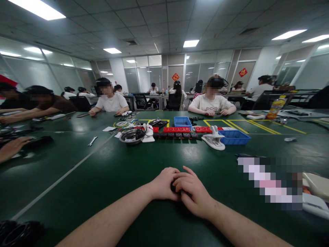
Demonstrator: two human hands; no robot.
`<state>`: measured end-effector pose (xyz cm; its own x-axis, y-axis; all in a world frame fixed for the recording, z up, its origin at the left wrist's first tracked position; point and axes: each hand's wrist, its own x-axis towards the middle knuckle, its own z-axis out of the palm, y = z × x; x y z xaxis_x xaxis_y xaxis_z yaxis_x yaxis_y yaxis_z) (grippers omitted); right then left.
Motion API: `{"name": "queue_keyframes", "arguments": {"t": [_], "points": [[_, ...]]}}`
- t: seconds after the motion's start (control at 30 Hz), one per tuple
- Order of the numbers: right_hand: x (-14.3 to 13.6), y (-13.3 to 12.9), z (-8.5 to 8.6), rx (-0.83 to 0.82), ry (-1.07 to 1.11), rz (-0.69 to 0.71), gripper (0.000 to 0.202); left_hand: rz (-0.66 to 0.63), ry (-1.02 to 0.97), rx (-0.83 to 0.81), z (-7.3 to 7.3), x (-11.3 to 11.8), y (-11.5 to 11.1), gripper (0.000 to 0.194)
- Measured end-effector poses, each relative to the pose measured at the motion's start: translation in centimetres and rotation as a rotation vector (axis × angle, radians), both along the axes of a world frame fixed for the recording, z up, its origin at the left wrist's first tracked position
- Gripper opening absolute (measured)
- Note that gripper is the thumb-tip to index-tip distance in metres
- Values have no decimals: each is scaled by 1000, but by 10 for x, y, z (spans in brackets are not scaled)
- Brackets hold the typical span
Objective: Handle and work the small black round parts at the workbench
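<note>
Both hands meet over the green table [133, 171], close in front of me. My left hand [166, 183] is curled round a small black object [173, 186], most of which is hidden by the fingers. From the right, my right hand [194, 192] has its fingers bent over the same object, touching my left hand. One finger of my right hand sticks up and away. What the object is, I cannot make out.
Beyond the hands lie red power strips [177, 129], blue bins [235, 137], white clamps [214, 139] and a bowl of cables [132, 136]. A wrench [92, 141] lies at the left, and white items [316, 204] at the right. Several people sit around.
</note>
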<state>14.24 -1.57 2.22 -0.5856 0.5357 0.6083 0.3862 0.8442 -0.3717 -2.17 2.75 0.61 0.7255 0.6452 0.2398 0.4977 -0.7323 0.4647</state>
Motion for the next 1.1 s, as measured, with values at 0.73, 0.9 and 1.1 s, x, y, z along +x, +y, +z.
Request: {"name": "queue_keyframes", "arguments": {"t": [0.73, 0.9, 1.1], "points": [[-3, 11, -4, -199, -97, -443, 15, 215, 105, 120, 2, 11, -10, 39], [-2, 8, -3, -191, -42, -318, 10, 146, 66, 23, 5, 8, -8, 43], [-2, 3, -1, -100, 8, -145, 26, 66, -20, -63, -1, 3, -1, 42]]}}
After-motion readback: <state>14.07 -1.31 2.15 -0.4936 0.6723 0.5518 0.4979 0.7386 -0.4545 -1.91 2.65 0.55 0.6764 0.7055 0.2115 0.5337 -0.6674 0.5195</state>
